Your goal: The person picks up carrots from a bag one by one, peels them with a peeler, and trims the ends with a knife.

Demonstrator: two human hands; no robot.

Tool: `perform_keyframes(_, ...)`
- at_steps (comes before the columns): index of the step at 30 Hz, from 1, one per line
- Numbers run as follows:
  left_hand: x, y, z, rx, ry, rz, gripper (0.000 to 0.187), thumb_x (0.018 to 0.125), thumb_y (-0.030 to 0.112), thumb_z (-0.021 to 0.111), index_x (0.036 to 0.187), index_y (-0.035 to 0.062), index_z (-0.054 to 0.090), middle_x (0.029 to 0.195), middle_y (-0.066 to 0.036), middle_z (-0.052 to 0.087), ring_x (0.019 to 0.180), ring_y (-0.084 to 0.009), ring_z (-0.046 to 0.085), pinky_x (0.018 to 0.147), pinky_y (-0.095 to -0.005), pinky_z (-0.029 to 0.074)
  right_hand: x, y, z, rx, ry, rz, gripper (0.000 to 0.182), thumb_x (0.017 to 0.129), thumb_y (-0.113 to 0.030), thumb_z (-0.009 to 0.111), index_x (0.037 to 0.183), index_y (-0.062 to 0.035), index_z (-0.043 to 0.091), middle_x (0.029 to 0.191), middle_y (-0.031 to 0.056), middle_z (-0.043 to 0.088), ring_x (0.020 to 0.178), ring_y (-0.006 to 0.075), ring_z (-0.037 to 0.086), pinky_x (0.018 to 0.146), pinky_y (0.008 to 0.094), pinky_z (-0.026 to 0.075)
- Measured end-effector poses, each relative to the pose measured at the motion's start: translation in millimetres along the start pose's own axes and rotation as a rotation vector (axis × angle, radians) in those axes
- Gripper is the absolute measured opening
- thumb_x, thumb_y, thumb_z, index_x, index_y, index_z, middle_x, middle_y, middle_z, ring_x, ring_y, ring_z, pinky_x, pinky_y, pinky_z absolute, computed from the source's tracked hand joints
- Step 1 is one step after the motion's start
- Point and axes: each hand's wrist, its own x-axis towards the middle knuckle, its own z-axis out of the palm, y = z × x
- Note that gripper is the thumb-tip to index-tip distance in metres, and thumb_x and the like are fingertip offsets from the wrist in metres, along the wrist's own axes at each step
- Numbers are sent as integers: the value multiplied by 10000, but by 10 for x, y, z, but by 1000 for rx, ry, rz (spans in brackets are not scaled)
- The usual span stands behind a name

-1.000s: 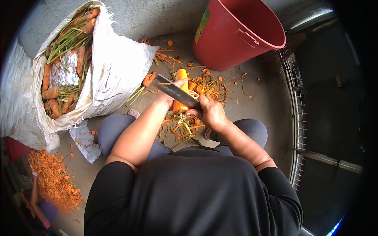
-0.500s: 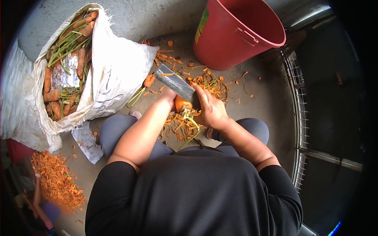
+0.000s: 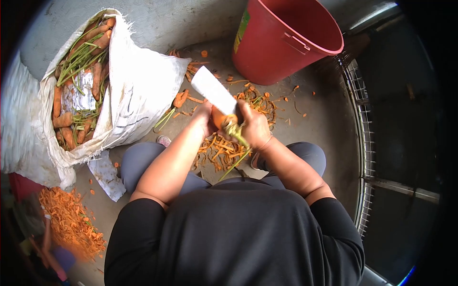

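Observation:
My left hand (image 3: 205, 118) is closed around a thick carrot (image 3: 219, 117), its stub of green stalks (image 3: 236, 132) pointing toward me. In my right hand (image 3: 256, 127) is a cleaver, its broad blade (image 3: 213, 89) shining white and slanting up to the left, with its lower end right against the carrot. The cleaver's handle is hidden by my fingers. Below both hands, orange peelings (image 3: 222, 151) lie heaped on the floor between my feet. Another carrot (image 3: 180, 99) with green stalks rests on the floor beyond my left hand.
An upright white sack (image 3: 138, 86) full of carrots (image 3: 98, 78) stands at the left. A red bucket (image 3: 272, 52) is by the wall ahead. At lower left, another person's arm (image 3: 46, 233) reaches beside a large pile of carrot peelings (image 3: 71, 221). Wire mesh (image 3: 365, 114) runs along the right.
The cleaver's blade has turned from dark grey to bright white and swung slightly more upright. My right hand has rotated around its handle, and the carrot's stalk end has shifted right.

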Motion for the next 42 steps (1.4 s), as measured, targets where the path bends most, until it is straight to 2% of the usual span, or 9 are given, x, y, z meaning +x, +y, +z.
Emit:
perform_keyframes(2, -251, 123, 153, 334, 321, -106, 580, 813, 458, 493, 1128, -18, 394, 1080, -203, 494, 902, -232, 568, 813, -365, 464, 64, 121, -141, 137, -8, 146, 720, 560, -485, 741, 1029, -50, 410, 744, 156, 587, 683, 307, 611, 593, 365, 490)
perform_keyframes(5, -126, 135, -49, 866, 154, 396, 746, 719, 595, 551, 1074, -58, 482, 1124, -241, 492, 924, -265, 569, 811, -364, 449, 122, 407, -267, 584, 11, 187, 579, 631, -370, 737, 978, -3, 453, 753, 101, 584, 676, 183, 591, 611, 286, 478)
perform_keyframes(7, -202, 209, 22, 1042, 6, 371, 743, 608, 516, 709, 1066, -42, 531, 1069, -164, 571, 928, -264, 579, 800, -362, 447, 124, 397, -369, 1055, -85, 275, 369, 748, -255, 659, 961, -7, 487, 826, 45, 576, 715, 94, 549, 626, 215, 448)
perform_keyframes(10, -354, 165, 179, 1426, -191, 607, 693, 652, 415, 718, 1169, 21, 478, 940, -74, 614, 880, -161, 579, 782, -299, 443, 67, 486, -386, 1082, -174, 439, 361, 780, -268, 624, 994, -3, 505, 861, 50, 571, 757, 111, 537, 672, 228, 443)
perform_keyframes(14, -338, 32, 211, 1650, 85, 650, 662, 564, 166, 736, 1161, 31, 483, 800, -121, 633, 731, -275, 616, 665, -354, 482, 13, 596, -184, 838, -80, 324, 367, 811, -326, 577, 963, 7, 552, 819, 48, 587, 772, 126, 538, 681, 277, 438)
perform_keyframes(25, -307, -29, 157, 1936, 562, 812, 128, 720, 44, 517, 842, 18, 545, 892, -140, 507, 673, -297, 593, 605, -377, 499, -105, 442, 115, 725, 109, 546, 474, 831, -416, 514, 931, 44, 573, 788, 81, 602, 731, 126, 528, 678, 271, 424)
perform_keyframes(29, -359, -33, 238, 1984, 626, 841, 113, 756, 51, 466, 830, 21, 547, 883, -128, 502, 671, -293, 592, 587, -377, 498, -9, 372, -44, 789, -80, 947, 634, 750, -569, 538, 892, 47, 583, 728, 55, 557, 646, 114, 465, 600, 250, 386)
perform_keyframes(35, -328, -42, 118, 1854, 482, 649, 159, 754, 106, 505, 880, 38, 575, 886, -129, 573, 736, -293, 604, 622, -377, 496, -42, 524, 91, 677, -35, 800, 609, 762, -569, 516, 817, 31, 609, 655, 49, 572, 585, 134, 489, 566, 268, 399)
perform_keyframes(42, -407, 39, 247, 1761, 226, -27, 380, 644, 175, 629, 1014, 100, 585, 873, -140, 621, 793, -267, 613, 715, -359, 486, -5, 604, 68, 293, -47, 608, 576, 774, -553, 506, 673, 1, 624, 571, 106, 582, 530, 192, 554, 544, 326, 434)
